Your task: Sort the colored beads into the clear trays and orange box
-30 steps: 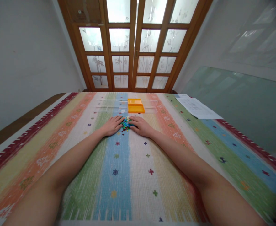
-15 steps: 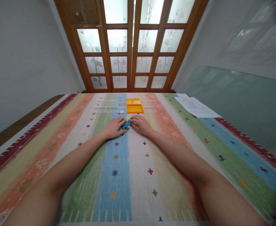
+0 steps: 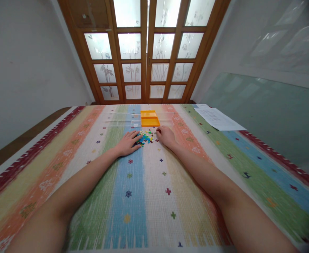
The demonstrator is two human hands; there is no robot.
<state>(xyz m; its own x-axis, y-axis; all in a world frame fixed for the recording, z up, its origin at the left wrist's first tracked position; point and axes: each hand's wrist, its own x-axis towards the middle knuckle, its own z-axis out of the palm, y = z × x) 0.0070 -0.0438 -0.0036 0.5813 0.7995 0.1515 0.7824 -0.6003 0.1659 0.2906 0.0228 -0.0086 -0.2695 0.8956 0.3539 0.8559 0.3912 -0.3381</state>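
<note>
A loose pile of small coloured pieces (image 3: 146,138), blue, green, yellow, white and dark, lies on the striped cloth between my hands. My left hand (image 3: 129,143) rests palm down at the pile's left edge, fingers spread and partly covering some pieces. To the right of the pile, my right hand (image 3: 165,135) is closed, with thumb and index finger brought together. What the right fingers hold, if anything, is too small to make out. Beyond the pile stands an orange two-part tray (image 3: 150,117), with nothing visible inside.
Clear plastic trays (image 3: 114,123) flank the orange one and are hard to see. Printed paper sheets (image 3: 219,118) lie at the far right. A striped cloth (image 3: 157,211) covers the table. Behind the far edge are wooden glazed doors (image 3: 145,63).
My right hand has drawn away from the pile to the right, its fingers now closed. More pieces show, spread rightward. My left hand stays beside the pile.
</note>
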